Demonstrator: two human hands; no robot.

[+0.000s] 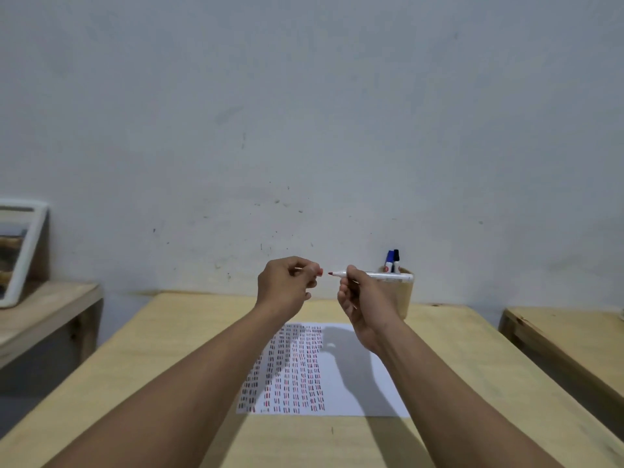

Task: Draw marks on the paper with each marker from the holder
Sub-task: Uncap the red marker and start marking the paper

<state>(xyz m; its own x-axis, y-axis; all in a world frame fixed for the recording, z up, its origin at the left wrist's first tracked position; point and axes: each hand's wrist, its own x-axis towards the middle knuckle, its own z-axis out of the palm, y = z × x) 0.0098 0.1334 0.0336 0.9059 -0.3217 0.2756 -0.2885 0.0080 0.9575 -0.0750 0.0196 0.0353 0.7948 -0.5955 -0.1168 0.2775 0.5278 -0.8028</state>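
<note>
A plain indoor workroom, possibly a classroom or home study. A scuffed, bare pale wall [304,113] backs three unpainted plywood tables [141,383]. A holder [403,295] with markers [393,260] stands beside a sheet of paper [341,393]; a white-framed picture [18,248] leans at left.

The table [189,336] is pale wood with a smooth, matt face, and the side benches [574,336] look like the same bare wood. The paper [351,393] is a thin matt white sheet, while the red marker [374,274] has a smooth white plastic barrel with a faint sheen. The holder [405,298] looks like light, unvarnished wood, the wall [304,113] is matt, scuffed plaster, and the picture frame [28,238] is smooth white.
</note>
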